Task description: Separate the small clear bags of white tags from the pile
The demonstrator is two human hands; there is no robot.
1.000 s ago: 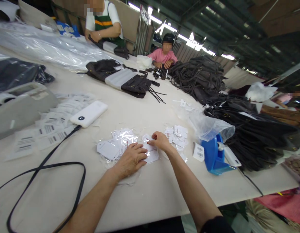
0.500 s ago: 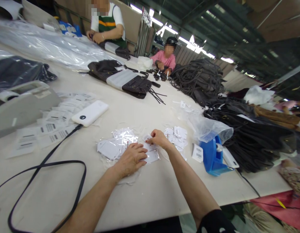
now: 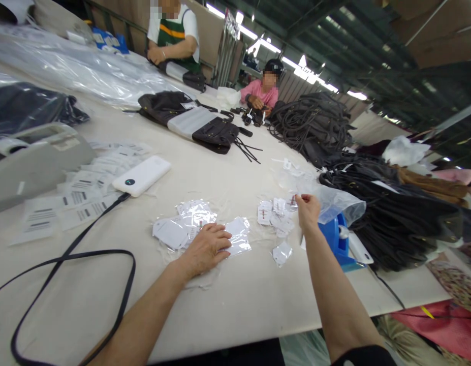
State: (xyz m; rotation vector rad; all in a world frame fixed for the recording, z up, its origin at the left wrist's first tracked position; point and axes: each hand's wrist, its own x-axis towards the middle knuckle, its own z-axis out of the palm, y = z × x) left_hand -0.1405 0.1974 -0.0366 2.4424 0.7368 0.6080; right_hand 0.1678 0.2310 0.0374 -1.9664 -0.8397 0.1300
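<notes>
My left hand point(image 3: 209, 247) lies flat, fingers stretched out, on a spread of white tags in clear plastic sleeves point(image 3: 172, 234). A sleeved white card point(image 3: 238, 231) sticks out beyond its fingertips. Further right, my right hand point(image 3: 308, 209) pinches a small clear-wrapped tag point(image 3: 292, 201) with a reddish mark. Just left of that hand is a loose pile of small white tags point(image 3: 275, 213). One more small wrapped tag point(image 3: 282, 253) lies apart, nearer to me.
A white power bank point(image 3: 142, 176) with a black cable rests beside barcode labels point(image 3: 79, 195). To the right stand a blue tape dispenser point(image 3: 336, 239), a plastic bag point(image 3: 340, 201) and piled black bags point(image 3: 391, 213). A dark bag point(image 3: 193, 122) lies ahead; two people work across the table.
My right hand has moved right, from beside my left hand to the far side of the small tag pile, with a tag in its fingers. My left hand stays put.
</notes>
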